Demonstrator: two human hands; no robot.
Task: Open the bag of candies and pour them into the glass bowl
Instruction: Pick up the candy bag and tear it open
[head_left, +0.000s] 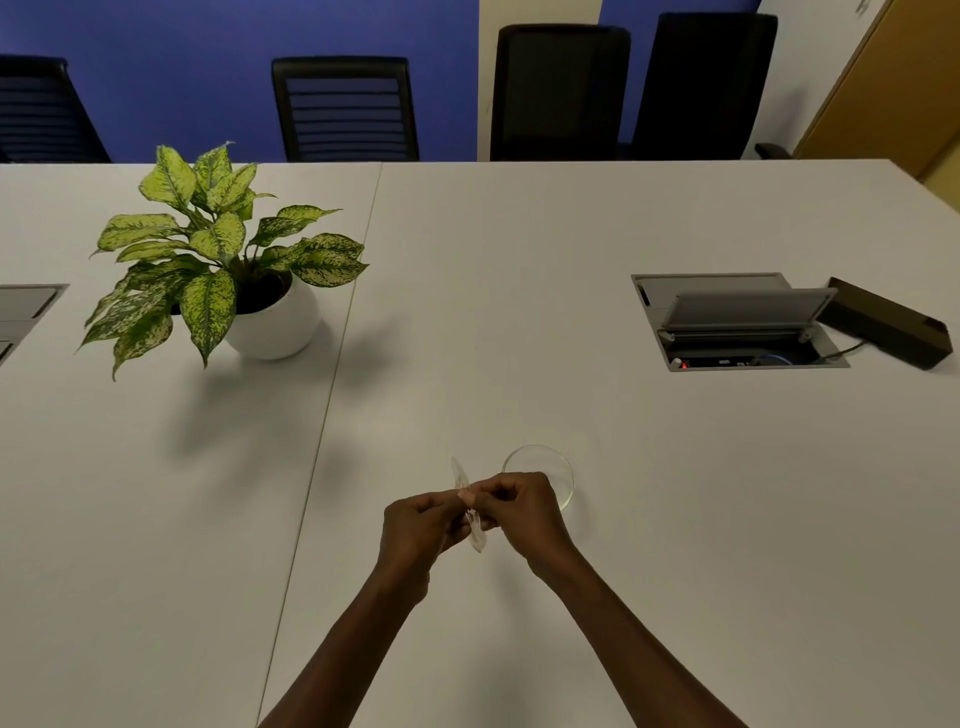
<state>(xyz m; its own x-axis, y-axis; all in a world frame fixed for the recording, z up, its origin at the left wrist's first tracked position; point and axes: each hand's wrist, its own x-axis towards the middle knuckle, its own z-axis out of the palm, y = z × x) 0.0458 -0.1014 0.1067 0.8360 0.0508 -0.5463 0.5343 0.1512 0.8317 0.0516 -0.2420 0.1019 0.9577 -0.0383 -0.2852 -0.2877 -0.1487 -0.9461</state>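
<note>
A small clear plastic bag of candies (474, 535) is pinched between both hands above the white table. My left hand (418, 530) grips it from the left, my right hand (519, 506) from the right, fingertips meeting at the bag's top edge. The bag is seen edge-on, and its contents are too small to make out. A clear glass bowl (563, 470) stands on the table just behind my right hand, which partly hides it; the bowl looks empty.
A potted plant (270, 322) in a white pot stands at the back left. An open cable hatch (737, 322) and a dark box (888, 322) lie at the right. Black chairs (345, 109) line the table's far edge. A seam (332, 395) runs down the table.
</note>
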